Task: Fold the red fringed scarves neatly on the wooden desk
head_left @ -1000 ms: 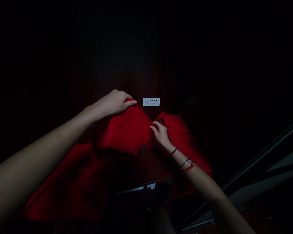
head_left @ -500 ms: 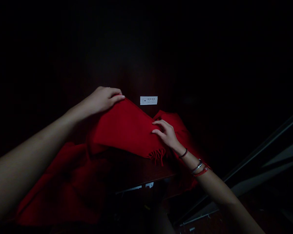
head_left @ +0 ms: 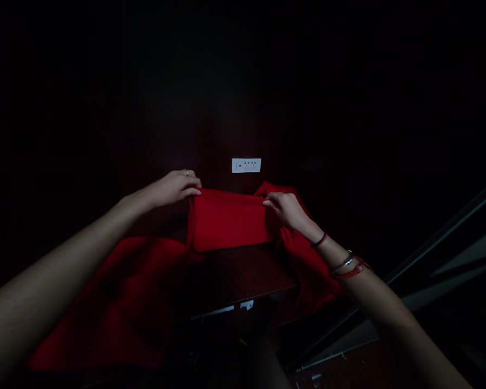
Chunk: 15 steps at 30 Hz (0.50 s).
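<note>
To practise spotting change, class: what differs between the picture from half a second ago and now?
The left hand has moved down, levelling the upper edge of the red cloth. The right hand, open before, has closed on that edge. The white socket plate has stayed put.

No words, numbers or signs can be read here (it is very dark). The white wall socket [head_left: 246, 165], just toward 12 o'clock from the middle, shows little dark holes.
</note>
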Tool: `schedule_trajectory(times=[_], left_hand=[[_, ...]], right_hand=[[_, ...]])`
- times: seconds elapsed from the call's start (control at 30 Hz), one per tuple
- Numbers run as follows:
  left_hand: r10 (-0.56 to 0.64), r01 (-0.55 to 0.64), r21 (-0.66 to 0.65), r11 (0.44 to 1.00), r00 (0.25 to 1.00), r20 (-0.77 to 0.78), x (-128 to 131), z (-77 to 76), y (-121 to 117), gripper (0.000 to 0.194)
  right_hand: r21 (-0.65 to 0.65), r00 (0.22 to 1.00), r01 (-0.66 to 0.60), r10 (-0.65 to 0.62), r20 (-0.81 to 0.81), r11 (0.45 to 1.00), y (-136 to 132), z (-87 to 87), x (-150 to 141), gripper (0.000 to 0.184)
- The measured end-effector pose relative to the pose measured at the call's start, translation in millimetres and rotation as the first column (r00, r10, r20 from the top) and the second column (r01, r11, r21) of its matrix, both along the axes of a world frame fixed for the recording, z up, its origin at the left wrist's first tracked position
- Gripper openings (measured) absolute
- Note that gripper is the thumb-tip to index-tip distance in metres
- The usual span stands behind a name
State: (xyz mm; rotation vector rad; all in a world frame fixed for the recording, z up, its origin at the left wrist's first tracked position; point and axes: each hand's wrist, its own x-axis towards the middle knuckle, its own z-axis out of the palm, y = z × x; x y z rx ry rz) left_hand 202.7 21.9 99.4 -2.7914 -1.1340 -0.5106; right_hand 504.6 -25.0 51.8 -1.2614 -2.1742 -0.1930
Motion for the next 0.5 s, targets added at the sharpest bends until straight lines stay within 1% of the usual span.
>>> schedule_trajectory(times=[0.03,0.1,0.17,0.3,0.4,0.5], left_hand=[[-0.010,0.011,-0.015,1.000,1.000,0.003,2,-5.5,2,0.028],[-0.034,0.035,-0.071,0.997,0.999,0.019,6,-15.4,5,0.028],[-0.040,0.046,-0.124,0.991,0.998,0.055,10,-23.8,6,0.028],[0.003,0.024,-0.193,0.981,0.990,0.138,21,-38.0,3,0.027],[0.016,0.042,-0.217,0.975,0.965,0.261,34,-49.1,-2,0.022],[-0.008,0.108,-0.216,0.970,0.909,0.418,51,-60.6,-6,0.019]], right_hand=[[0.015,0.998,-0.007,0.006,0.061,1.000,2,3.9,3,0.020],[0.030,0.992,-0.011,0.007,0.129,0.999,6,12.1,9,0.021],[-0.011,0.989,0.008,-0.007,0.148,1.000,7,20.9,13,0.021],[-0.090,0.984,0.047,-0.031,0.175,0.995,3,40.3,21,0.018],[-0.101,0.969,0.038,-0.012,0.246,0.994,1,58.4,29,0.013],[-0.113,0.942,0.031,0.008,0.335,0.993,2,82.2,39,0.010]])
